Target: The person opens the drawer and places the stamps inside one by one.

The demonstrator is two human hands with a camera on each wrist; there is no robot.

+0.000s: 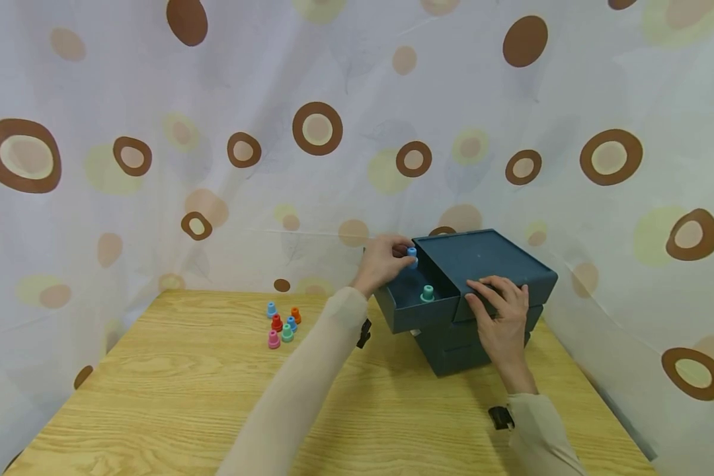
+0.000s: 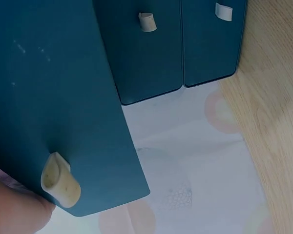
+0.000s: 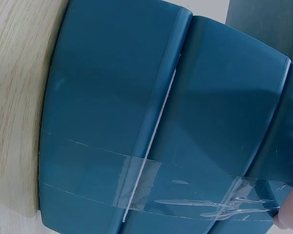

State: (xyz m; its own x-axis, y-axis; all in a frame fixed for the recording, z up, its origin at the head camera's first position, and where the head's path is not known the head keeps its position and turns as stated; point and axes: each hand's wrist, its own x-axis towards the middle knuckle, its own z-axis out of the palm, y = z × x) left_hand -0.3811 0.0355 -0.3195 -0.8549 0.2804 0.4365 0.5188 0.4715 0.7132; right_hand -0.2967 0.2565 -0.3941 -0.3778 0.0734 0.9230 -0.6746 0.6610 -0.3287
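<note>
My left hand (image 1: 382,262) pinches a small blue peg (image 1: 412,252) above the pulled-out top drawer (image 1: 424,317) of a dark blue cabinet (image 1: 482,259). A teal peg (image 1: 428,295) stands inside that drawer, near its front side wall. In the left wrist view, the drawer's front panel (image 2: 78,107) carries a pale curved pull tab (image 2: 61,180), with part of the hand at its lower edge. My right hand (image 1: 503,324) rests on the cabinet's near top edge, fingers spread over it. A fingertip (image 3: 292,207) shows beside the cabinet in the right wrist view.
Several small pegs, among them a pink peg (image 1: 274,340), a red peg (image 1: 276,322) and an orange peg (image 1: 295,315), stand grouped on the wooden table (image 1: 155,396) left of the cabinet. Two lower drawers (image 2: 141,58) are shut. Clear tape (image 3: 185,195) crosses the cabinet's side. A patterned curtain (image 1: 357,79) hangs behind.
</note>
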